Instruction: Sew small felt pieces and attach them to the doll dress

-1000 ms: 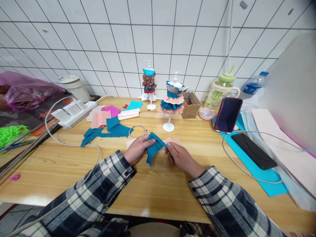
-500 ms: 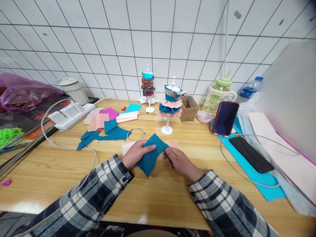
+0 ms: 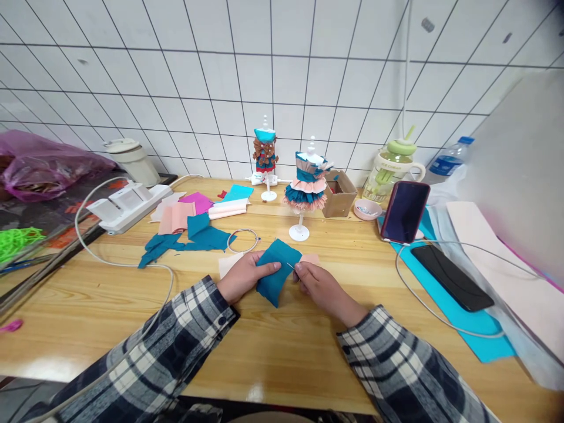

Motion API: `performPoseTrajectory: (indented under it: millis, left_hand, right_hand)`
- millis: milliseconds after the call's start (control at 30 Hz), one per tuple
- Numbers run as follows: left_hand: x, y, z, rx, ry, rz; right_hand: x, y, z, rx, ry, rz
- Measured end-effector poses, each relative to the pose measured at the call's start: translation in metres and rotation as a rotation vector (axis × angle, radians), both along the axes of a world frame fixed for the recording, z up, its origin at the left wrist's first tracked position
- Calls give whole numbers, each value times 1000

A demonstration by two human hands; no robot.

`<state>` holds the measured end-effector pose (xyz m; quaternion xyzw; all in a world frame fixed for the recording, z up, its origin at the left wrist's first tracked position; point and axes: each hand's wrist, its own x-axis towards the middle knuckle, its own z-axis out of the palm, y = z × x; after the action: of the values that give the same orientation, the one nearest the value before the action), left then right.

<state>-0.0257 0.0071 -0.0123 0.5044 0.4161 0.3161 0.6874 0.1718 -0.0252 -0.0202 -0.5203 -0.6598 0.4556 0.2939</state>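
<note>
My left hand [image 3: 247, 276] pinches a teal piece of crepe paper [image 3: 275, 282] at its left side, thumb on top, holding it above the table. My right hand [image 3: 324, 289] is closed on a thin pointed metal tool [image 3: 290, 267], whose tip lies over the paper's right part. I cannot tell the tool's kind, as the fingers cover most of it. Just beyond my hands stands a small dress form [image 3: 305, 185] in a ruffled teal and pink dress. Pale pink paper [image 3: 227, 264] lies partly under my left hand.
Teal scraps [image 3: 205, 232] and pink paper [image 3: 177, 217] lie left of a coiled wire ring [image 3: 243, 240]. Behind are a second dress form [image 3: 265, 155] and a cardboard box [image 3: 339, 197]. Phones [image 3: 452, 277], a cable and a green-lidded jug [image 3: 392, 167] are right; a power strip [image 3: 127, 208] is left.
The teal paper has turned in my left hand, its lower corner swinging to the right. The tool stays near the paper, and both hands have barely moved.
</note>
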Motion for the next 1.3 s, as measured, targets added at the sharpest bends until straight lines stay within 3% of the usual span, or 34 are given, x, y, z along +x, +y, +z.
performPoseTrajectory:
  millis: [600,867,1067,1200,1300]
  left_hand:
    - [0,1,2,42,46,16]
    - [2,-1,9,71,171,25]
    - [2,-1,11,122,199,-8]
    - [2,-1,10,124,187,-9]
    - [2,0,10,111,177,-1]
  right_hand:
    - [0,1,-1,-8,24,26]
    - [1,0,2,58,-31,42]
    - [1,-4,5,-172,24,26]
    - [0,-4,6,-96,31,-17]
    - [-1,-3,5,-126,97,-44]
